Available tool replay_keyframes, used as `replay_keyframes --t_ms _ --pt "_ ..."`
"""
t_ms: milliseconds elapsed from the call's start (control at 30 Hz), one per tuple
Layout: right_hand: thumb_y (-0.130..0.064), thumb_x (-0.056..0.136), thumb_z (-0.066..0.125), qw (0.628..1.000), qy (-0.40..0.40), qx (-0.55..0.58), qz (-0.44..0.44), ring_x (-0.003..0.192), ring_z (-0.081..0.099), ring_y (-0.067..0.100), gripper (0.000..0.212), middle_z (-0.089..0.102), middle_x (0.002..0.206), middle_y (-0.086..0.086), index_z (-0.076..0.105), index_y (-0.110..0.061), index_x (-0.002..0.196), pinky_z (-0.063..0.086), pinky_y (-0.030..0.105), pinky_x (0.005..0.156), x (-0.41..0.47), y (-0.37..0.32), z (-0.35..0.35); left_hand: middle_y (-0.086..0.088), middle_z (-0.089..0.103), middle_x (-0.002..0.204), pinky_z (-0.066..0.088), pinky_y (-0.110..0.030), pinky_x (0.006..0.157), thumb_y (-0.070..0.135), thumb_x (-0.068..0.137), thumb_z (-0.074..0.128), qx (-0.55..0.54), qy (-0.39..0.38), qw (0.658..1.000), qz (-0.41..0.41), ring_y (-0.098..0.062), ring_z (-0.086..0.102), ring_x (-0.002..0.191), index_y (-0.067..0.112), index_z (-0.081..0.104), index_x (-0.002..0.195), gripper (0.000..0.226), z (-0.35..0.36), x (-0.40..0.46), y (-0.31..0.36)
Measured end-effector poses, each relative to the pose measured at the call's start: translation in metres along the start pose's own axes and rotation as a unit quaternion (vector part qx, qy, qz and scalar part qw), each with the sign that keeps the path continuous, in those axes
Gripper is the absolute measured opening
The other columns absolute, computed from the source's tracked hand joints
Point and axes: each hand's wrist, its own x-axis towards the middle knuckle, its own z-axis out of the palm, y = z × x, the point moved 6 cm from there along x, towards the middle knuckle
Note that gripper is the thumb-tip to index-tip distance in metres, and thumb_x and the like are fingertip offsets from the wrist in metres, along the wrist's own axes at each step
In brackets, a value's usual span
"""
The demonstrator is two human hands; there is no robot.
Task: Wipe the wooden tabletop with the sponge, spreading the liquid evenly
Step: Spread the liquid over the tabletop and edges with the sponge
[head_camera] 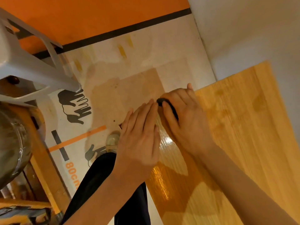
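Wood gleams wet under the left hand (139, 135), fingers together flat at the tabletop (243, 127) left edge, while the right hand (183, 117) clamps the dark sponge (168, 108) there, where liquid could drip onto the floor sheet (129, 78) beside the grey frame (24, 62).

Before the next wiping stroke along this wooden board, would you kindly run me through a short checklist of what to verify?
1. Right hand gripping the dark sponge-like pad: ok, fingers wrapped over it.
2. Pad sitting at the board's near-left edge: ok.
3. Left hand steadying that edge: cannot tell whether it presses the board.
4. Liquid spread on the light wooden tabletop board: not ok, glossy wet patch beside dry-looking grain further right.
5. Printed paper sheet protecting the floor: ok, though stained.
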Motion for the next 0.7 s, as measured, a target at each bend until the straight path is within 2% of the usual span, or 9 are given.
replay_keyframes --t_ms 100,200,267,333,400,467,567,633,700 --pt "-0.025 0.103 0.042 0.998 -0.036 -0.040 -0.021 0.097 0.058 0.017 0.028 0.065 0.099 0.000 0.066 -0.012 0.108 0.013 0.040 0.123 0.008 0.023 -0.014 -0.015 0.047 0.154 0.021 -0.043 0.124 0.021 0.102 0.033 -0.005 -0.011 1.000 0.012 -0.029 0.044 0.144 -0.001 0.046 0.148 0.053 0.002 0.002 0.001" --pt "-0.021 0.103 0.041 0.995 0.027 -0.043 0.091 0.101 0.057 0.017 0.027 0.066 0.101 0.001 0.067 -0.014 0.105 0.008 0.041 0.123 0.019 0.063 -0.043 -0.013 0.049 0.153 0.026 -0.048 0.123 0.024 0.102 0.035 0.003 -0.023 1.000 0.006 -0.028 0.045 0.144 0.000 0.046 0.149 0.053 0.004 0.003 0.002" --pt "-0.016 0.103 0.041 0.988 0.065 -0.029 0.140 0.100 0.056 0.014 0.027 0.066 0.098 0.001 0.067 -0.013 0.098 0.010 0.042 0.123 0.016 0.061 -0.042 -0.012 0.049 0.153 0.028 -0.047 0.123 0.025 0.102 0.036 0.007 -0.027 1.000 0.002 -0.027 0.046 0.143 0.001 0.046 0.149 0.054 0.003 0.001 0.001" --pt "-0.015 0.102 0.042 0.992 0.051 -0.009 0.115 0.094 0.057 0.014 0.026 0.065 0.092 0.001 0.066 -0.011 0.093 0.015 0.041 0.122 0.011 0.032 -0.021 -0.012 0.048 0.154 0.024 -0.043 0.124 0.026 0.101 0.038 0.008 -0.027 1.000 0.004 -0.027 0.046 0.143 0.002 0.045 0.150 0.054 0.002 -0.002 -0.001" --pt "-0.017 0.100 0.045 0.999 0.010 0.002 0.048 0.089 0.059 0.017 0.024 0.065 0.089 0.002 0.067 -0.009 0.094 0.020 0.039 0.121 0.008 0.004 -0.001 -0.011 0.046 0.155 0.021 -0.040 0.124 0.025 0.101 0.038 0.013 -0.026 1.000 0.007 -0.026 0.045 0.144 0.002 0.043 0.151 0.055 0.002 -0.002 -0.002" --pt "-0.020 0.101 0.045 1.000 -0.023 -0.005 0.004 0.088 0.060 0.019 0.026 0.066 0.090 0.003 0.069 -0.009 0.098 0.017 0.037 0.122 0.011 0.005 -0.003 -0.012 0.045 0.156 0.021 -0.040 0.124 0.026 0.101 0.037 0.017 -0.029 0.999 0.012 -0.026 0.044 0.144 0.002 0.042 0.151 0.056 0.003 0.000 0.000" --pt "-0.020 0.104 0.041 0.997 0.022 -0.031 0.065 0.108 0.060 0.022 0.029 0.068 0.107 0.005 0.068 -0.010 0.108 0.009 0.037 0.124 0.016 0.051 -0.029 -0.013 0.047 0.154 0.023 -0.042 0.123 0.027 0.101 0.037 0.022 -0.029 0.999 0.016 -0.027 0.045 0.143 0.001 0.043 0.151 0.056 0.004 0.004 0.002" --pt "-0.020 0.105 0.039 0.981 0.101 0.002 0.166 0.135 0.044 0.021 0.031 0.061 0.128 0.003 0.061 -0.011 0.125 0.009 0.037 0.124 0.007 0.072 -0.042 -0.014 0.048 0.153 0.023 -0.044 0.122 0.028 0.101 0.038 0.034 -0.033 0.999 0.012 -0.028 0.045 0.143 0.001 0.043 0.151 0.057 0.004 0.004 0.002" --pt "-0.019 0.105 0.039 0.968 0.139 0.062 0.198 0.147 0.025 0.017 0.035 0.052 0.141 0.001 0.052 -0.012 0.137 0.005 0.030 0.124 -0.003 0.061 -0.031 -0.013 0.046 0.155 0.021 -0.043 0.123 0.028 0.101 0.037 0.045 -0.041 0.998 0.010 -0.028 0.043 0.144 0.002 0.041 0.152 0.057 0.004 0.003 0.002"
